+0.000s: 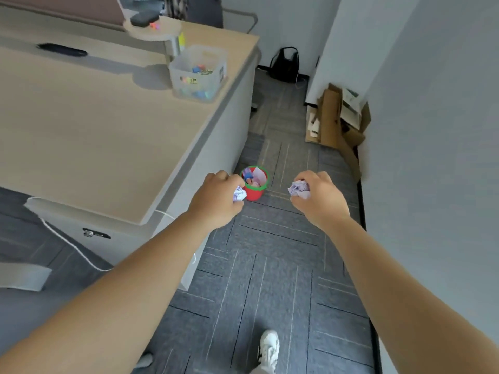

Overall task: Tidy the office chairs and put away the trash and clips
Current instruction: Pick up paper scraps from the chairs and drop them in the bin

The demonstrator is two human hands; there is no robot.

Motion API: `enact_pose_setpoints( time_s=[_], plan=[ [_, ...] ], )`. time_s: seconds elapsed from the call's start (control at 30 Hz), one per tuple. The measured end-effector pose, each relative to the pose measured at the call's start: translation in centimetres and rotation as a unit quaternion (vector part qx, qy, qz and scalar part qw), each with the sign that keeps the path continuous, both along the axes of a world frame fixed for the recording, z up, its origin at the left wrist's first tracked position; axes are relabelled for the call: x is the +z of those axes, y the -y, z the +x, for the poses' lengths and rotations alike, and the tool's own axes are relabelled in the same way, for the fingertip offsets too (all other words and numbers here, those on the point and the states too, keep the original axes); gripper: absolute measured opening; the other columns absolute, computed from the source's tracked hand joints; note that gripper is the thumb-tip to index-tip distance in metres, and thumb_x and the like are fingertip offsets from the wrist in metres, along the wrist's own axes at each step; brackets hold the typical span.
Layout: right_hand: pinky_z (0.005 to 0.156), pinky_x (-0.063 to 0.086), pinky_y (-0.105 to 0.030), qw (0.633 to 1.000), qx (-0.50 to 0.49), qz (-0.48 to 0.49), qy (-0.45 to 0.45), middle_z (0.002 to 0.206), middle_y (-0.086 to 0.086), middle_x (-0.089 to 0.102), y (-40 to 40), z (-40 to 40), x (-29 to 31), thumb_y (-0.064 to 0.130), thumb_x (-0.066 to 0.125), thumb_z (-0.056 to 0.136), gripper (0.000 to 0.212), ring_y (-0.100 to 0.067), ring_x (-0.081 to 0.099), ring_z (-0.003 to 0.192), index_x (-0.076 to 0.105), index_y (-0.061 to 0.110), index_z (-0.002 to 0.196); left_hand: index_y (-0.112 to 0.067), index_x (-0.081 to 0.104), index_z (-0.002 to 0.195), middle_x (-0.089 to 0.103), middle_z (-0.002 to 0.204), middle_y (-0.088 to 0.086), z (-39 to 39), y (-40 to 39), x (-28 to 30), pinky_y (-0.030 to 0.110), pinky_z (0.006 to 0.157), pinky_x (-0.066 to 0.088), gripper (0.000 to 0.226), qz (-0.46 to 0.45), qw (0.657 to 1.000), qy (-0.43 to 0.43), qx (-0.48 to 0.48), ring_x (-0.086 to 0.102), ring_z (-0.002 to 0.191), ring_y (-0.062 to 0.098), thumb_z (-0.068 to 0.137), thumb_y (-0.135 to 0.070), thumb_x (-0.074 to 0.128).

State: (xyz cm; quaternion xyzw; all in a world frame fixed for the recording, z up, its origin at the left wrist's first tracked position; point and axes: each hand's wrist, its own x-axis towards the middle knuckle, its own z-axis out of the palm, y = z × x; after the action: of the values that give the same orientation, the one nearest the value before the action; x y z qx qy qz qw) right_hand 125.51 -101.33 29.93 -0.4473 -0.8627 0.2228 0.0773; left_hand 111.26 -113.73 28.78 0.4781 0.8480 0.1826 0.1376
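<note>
Red bin (pixel 253 191) w/ scraps, both hands (pixel 216 198) gripping paper wads (pixel 299 189), clear tub (pixel 198 74) w/ clips

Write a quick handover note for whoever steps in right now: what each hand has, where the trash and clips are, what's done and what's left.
Left hand: grips a crumpled paper ball.
Right hand: grips a second paper wad.
The red bin stands on the carpet by the desk corner, with trash already inside.
The clear box on the desk holds colored clips.
Done: some trash binned, clips boxed.
Left: drop both papers into the bin. No chairs are in view; check them.
</note>
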Motion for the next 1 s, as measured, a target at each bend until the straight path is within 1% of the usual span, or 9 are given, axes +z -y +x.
enact_pose_setpoints(
  time_s=[0.17, 0.3, 0.4, 0.47, 0.57, 0.63, 0.77, 0.87, 1.0],
  plan=[
    [0.078, 0.052, -0.041, 0.999, -0.018, -0.026, 0.005, 0.120, -0.011, 0.049, -5.7, -0.2, -2.5, 0.017, 0.053, 0.086, 0.032, -0.033, 0.057, 0.095, 0.054, 0.017, 0.118, -0.010, 0.050, 0.125, 0.049, 0.124, 0.016, -0.6, -6.5, -2.3, 0.037, 0.095, 0.042, 0.042, -0.040, 0.999, 0.006, -0.008, 0.040, 0.116, 0.033, 0.083, -0.011, 0.053],
    [0.077, 0.052, -0.041, 0.999, -0.008, -0.049, 0.006, 0.119, -0.011, 0.049, -12.6, -1.7, -4.8, 0.016, 0.053, 0.086, 0.031, -0.032, 0.058, 0.095, 0.053, 0.016, 0.118, -0.011, 0.048, 0.129, 0.050, 0.126, 0.018, -1.9, -13.0, -5.5, 0.037, 0.098, 0.039, 0.043, -0.075, 0.997, 0.025, -0.003, 0.043, 0.118, 0.033, 0.086, -0.010, 0.052],
    [0.078, 0.053, -0.041, 0.998, 0.010, -0.068, 0.011, 0.120, -0.011, 0.049, -18.4, -2.8, -6.4, 0.016, 0.054, 0.087, 0.030, -0.029, 0.056, 0.091, 0.054, 0.015, 0.116, -0.013, 0.045, 0.133, 0.049, 0.128, 0.019, -2.5, -18.2, -7.3, 0.035, 0.096, 0.040, 0.044, -0.104, 0.993, 0.058, 0.016, 0.045, 0.117, 0.034, 0.090, -0.013, 0.051],
    [0.078, 0.053, -0.042, 0.997, 0.019, -0.078, 0.018, 0.119, -0.011, 0.050, -22.1, -3.5, -7.4, 0.017, 0.054, 0.087, 0.029, -0.027, 0.056, 0.089, 0.054, 0.015, 0.116, -0.012, 0.048, 0.131, 0.052, 0.126, 0.019, -3.2, -21.5, -8.3, 0.035, 0.092, 0.043, 0.042, -0.108, 0.991, 0.078, 0.030, 0.050, 0.114, 0.034, 0.089, -0.015, 0.054],
    [0.079, 0.054, -0.043, 0.995, 0.023, -0.095, 0.026, 0.118, -0.010, 0.051, -26.7, -4.7, -9.2, 0.017, 0.056, 0.086, 0.029, -0.028, 0.058, 0.094, 0.055, 0.016, 0.115, -0.007, 0.051, 0.125, 0.056, 0.121, 0.019, -4.1, -25.5, -10.0, 0.036, 0.087, 0.045, 0.039, -0.112, 0.986, 0.106, 0.055, 0.055, 0.107, 0.033, 0.088, -0.017, 0.056],
    [0.078, 0.053, -0.041, 0.993, 0.026, -0.109, 0.036, 0.118, -0.010, 0.052, -29.1, -5.6, -10.6, 0.018, 0.056, 0.086, 0.029, -0.028, 0.057, 0.094, 0.055, 0.016, 0.115, -0.006, 0.050, 0.125, 0.056, 0.120, 0.020, -4.7, -27.7, -11.3, 0.036, 0.087, 0.045, 0.039, -0.128, 0.982, 0.121, 0.067, 0.055, 0.107, 0.033, 0.088, -0.018, 0.057],
    [0.067, 0.044, -0.030, 0.989, 0.041, -0.135, 0.052, 0.122, -0.007, 0.050, -33.3, -8.0, -13.8, 0.018, 0.056, 0.086, 0.031, -0.019, 0.051, 0.084, 0.053, 0.019, 0.117, -0.006, 0.051, 0.124, 0.057, 0.121, 0.020, -6.7, -31.8, -14.8, 0.037, 0.088, 0.046, 0.040, -0.156, 0.975, 0.138, 0.081, 0.056, 0.107, 0.033, 0.088, -0.021, 0.058],
    [0.075, 0.046, -0.034, 0.984, 0.043, -0.159, 0.066, 0.125, -0.008, 0.048, -36.3, -10.5, -16.3, 0.019, 0.056, 0.087, 0.034, -0.022, 0.053, 0.090, 0.051, 0.019, 0.121, -0.007, 0.047, 0.128, 0.052, 0.127, 0.020, -9.0, -35.3, -17.5, 0.036, 0.092, 0.045, 0.043, -0.166, 0.969, 0.154, 0.102, 0.055, 0.111, 0.034, 0.089, -0.021, 0.057],
    [0.092, 0.046, -0.039, 0.976, 0.032, -0.194, 0.098, 0.136, -0.006, 0.046, -40.4, -14.4, -19.4, 0.025, 0.057, 0.090, 0.048, -0.025, 0.054, 0.113, 0.041, 0.020, 0.135, -0.007, 0.044, 0.133, 0.047, 0.130, 0.022, -13.2, -40.6, -21.2, 0.037, 0.097, 0.041, 0.045, -0.170, 0.961, 0.171, 0.132, 0.050, 0.116, 0.036, 0.091, -0.020, 0.055]
  ],
)
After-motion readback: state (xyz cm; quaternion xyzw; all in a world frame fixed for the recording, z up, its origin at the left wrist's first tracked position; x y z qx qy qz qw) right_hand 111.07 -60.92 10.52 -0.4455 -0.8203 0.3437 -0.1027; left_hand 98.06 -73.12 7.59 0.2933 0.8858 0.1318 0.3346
